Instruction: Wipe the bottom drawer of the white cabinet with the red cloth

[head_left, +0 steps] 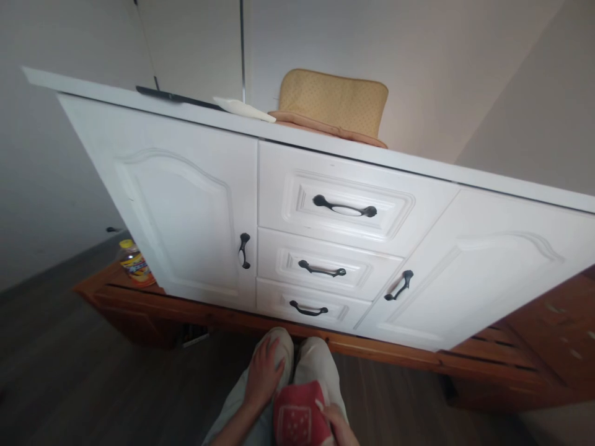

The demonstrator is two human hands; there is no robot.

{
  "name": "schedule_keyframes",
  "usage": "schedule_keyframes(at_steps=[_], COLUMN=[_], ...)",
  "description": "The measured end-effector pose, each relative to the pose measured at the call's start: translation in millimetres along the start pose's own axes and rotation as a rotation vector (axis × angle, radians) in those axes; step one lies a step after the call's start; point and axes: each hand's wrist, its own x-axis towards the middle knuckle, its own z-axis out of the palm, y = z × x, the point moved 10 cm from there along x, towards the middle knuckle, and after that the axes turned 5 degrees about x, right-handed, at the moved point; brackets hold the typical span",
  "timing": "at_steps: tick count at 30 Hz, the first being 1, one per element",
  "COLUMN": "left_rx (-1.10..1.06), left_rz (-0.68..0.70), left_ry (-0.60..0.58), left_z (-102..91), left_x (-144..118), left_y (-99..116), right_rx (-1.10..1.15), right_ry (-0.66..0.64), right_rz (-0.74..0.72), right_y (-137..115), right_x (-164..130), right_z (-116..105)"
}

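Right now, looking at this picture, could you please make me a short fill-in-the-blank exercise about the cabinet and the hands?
1. The white wooden cabinet has ___ drawers stacked in its middle.
2. The left hand rests open on the person's ___.
3. The right hand touches a soft cloth coloured ___.
4. The woven straw-coloured cushion lies ___ the cabinet.

Missing words: three; knee; red; on top of

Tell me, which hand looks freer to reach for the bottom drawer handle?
Probably the left hand. It lies flat and empty on the knee, just below the bottom drawer handle. The right hand sits lower, at the picture's edge, against the red cloth on the lap.
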Motion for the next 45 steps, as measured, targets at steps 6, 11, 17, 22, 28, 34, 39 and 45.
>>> schedule_keyframes(at_steps=[6,11,17,22,28,34,39,45], left_rx=[0.019,0.019,0.026,0.053,0.064,0.062,0.066,0.039], left_rz=[0.009,0.005,-0.006,0.014,0.030,0.023,-0.001,-0.005], left_ry=[0.004,0.001,-0.047,-0.016,0.012,-0.004,-0.019,-0.041], left_z=[-3.3,-5.9,-7.9,-12.9,-8.2,-7.6,-10.3,-9.1], left_x=[0,0,-1,-3,-3,-3,-4,-2], left_y=[1,2,2,4,2,1,2,2], right_rx=[0.017,0.084,0.125,0.143,0.170,0.200,0.188,0.196], right_ry=[-0.079,-0.056,-0.104,-0.131,-0.088,-0.076,-0.096,-0.072], right_rz=[0.124,0.070,0.066,0.068,0.068,0.074,0.090,0.066], right_y=[-3,0,-1,-3,-7,-10,-7,-8], right_x=[3,8,9,11,9,6,8,8], right_z=[17,6,13,18,20,22,20,17])
